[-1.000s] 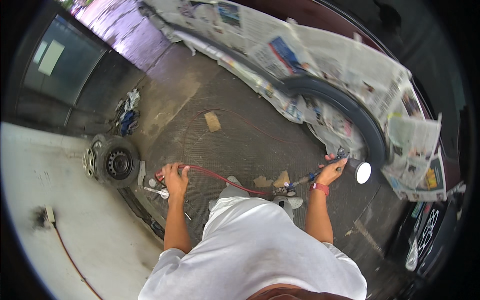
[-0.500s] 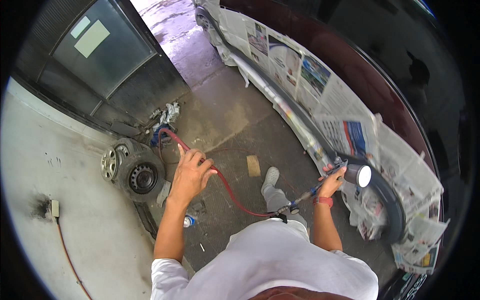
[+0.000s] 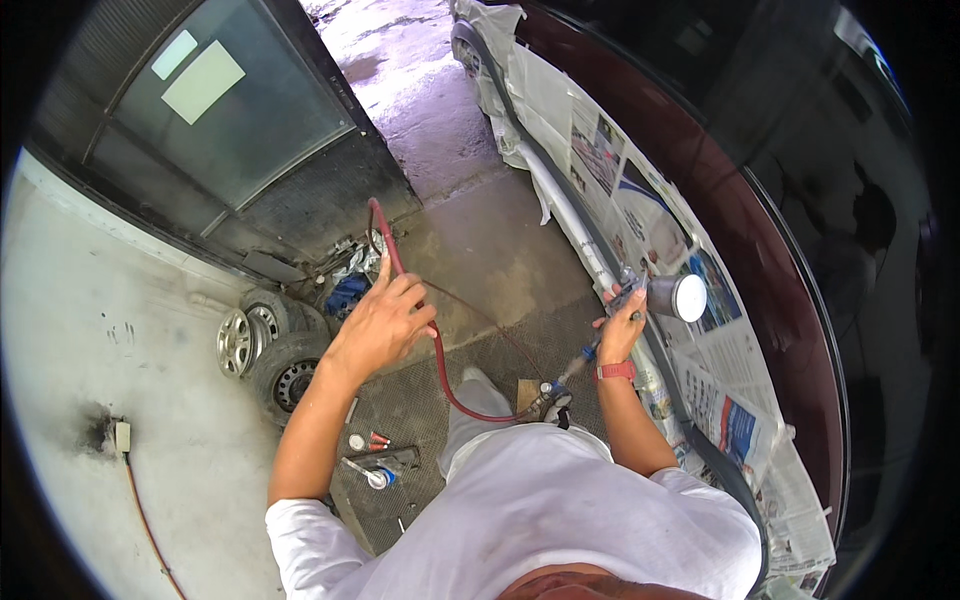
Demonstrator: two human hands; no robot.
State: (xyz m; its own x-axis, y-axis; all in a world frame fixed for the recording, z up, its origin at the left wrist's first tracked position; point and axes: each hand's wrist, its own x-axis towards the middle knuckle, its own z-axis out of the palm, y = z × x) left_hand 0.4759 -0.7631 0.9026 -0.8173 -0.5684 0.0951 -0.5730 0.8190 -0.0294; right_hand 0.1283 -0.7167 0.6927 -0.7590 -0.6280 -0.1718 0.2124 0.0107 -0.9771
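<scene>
My right hand (image 3: 622, 325), with a red band at the wrist, grips a spray gun (image 3: 630, 288) topped by a grey cup (image 3: 678, 297) with a pale round end. Just beyond it runs the lower side of a dark red car (image 3: 700, 130), masked with newspaper (image 3: 655, 225). Between the paper's lower edge and the floor are a dark grey trim strip (image 3: 705, 440) and a pale sill (image 3: 575, 212). My left hand (image 3: 382, 322) is closed around a red hose (image 3: 443, 365), index finger stretched along it. The hose sags in front of my waist toward a fitting (image 3: 545, 395) below the gun.
Wheels and tires (image 3: 290, 375) lean by the white wall (image 3: 120, 330) at left. A dark door (image 3: 260, 120) stands beside a bright opening. On the floor are a can (image 3: 380, 478), a cardboard piece (image 3: 528, 392) and a thin trailing hose (image 3: 490, 325).
I have moved forward along the car. My right hand has carried the spray gun farther ahead along the sill, and my left hand still holds the hose.
</scene>
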